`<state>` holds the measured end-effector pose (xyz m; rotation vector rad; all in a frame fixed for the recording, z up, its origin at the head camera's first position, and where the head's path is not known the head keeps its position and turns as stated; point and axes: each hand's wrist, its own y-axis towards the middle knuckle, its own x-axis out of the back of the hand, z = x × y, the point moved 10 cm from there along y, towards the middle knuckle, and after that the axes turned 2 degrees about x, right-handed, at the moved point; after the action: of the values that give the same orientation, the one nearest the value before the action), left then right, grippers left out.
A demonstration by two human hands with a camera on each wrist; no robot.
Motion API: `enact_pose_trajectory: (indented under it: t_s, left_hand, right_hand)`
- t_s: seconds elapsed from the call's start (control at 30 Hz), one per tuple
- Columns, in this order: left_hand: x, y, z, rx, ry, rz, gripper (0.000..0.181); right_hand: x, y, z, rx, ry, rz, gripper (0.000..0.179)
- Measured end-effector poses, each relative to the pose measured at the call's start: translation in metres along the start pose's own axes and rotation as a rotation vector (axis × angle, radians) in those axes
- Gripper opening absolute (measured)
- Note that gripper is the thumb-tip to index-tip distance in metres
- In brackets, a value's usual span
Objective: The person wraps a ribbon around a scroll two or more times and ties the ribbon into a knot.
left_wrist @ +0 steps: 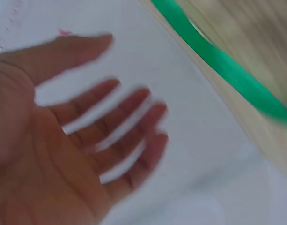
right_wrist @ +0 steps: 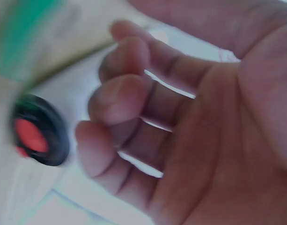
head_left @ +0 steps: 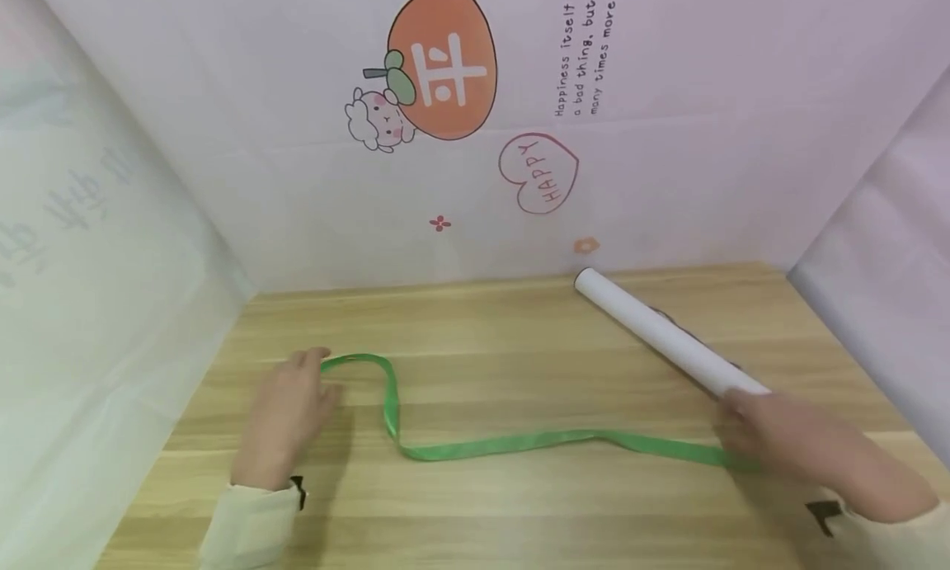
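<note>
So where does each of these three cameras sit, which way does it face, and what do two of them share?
Head: worn on the head, facing forward and down over the wood-grain table, white tube and printed backdrop; left hand and right hand both show.
Left wrist: on that wrist, looking across the left hand's palm and spread fingers toward the backdrop.
Right wrist: on that wrist, facing the right hand's palm and bent fingers, a black-and-red disc beyond.
Shared: head and left wrist both show the left hand and green ribbon.
</note>
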<state>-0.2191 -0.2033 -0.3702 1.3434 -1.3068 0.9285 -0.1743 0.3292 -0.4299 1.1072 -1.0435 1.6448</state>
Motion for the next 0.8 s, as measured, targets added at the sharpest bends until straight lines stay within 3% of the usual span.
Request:
enact_pose_trajectory:
  t_s: [0.07, 0.17, 0.27, 0.33, 0.43, 0.53, 0.8]
  left_hand:
    - [-0.008, 0.002, -0.034, -0.12, -0.04, 0.013, 0.042]
    - [-0.032, -0.002, -0.092, -0.322, -0.085, 0.074, 0.034]
    - [-0.063, -0.013, -0.143, -0.478, -0.066, 0.17, 0.023]
    - [-0.08, -0.018, -0.164, -0.52, -0.027, 0.229, 0.017]
    - [-0.098, -0.021, -0.176, -0.486, 0.022, 0.302, 0.013]
    - [-0.104, -0.02, -0.179, -0.443, 0.034, 0.345, 0.008]
    - [-0.114, -0.02, -0.197, -0.456, 0.008, 0.372, 0.018]
  right_hand:
    - [0.018, 0.01, 0.002, -0.013, 0.0, -0.054, 0.039]
    - [0.036, 0.032, 0.001, -0.048, -0.024, -0.091, 0.066]
    - [0.039, 0.053, -0.007, -0.071, -0.044, -0.053, 0.083]
    - [0.033, 0.067, -0.014, -0.081, -0.024, 0.02, 0.092]
    - [0.023, 0.084, -0.019, -0.059, 0.017, 0.122, 0.101]
    - [0.017, 0.094, -0.024, -0.045, 0.049, 0.208, 0.102]
    - [0.019, 0.105, -0.033, -0.079, 0.087, 0.331, 0.085]
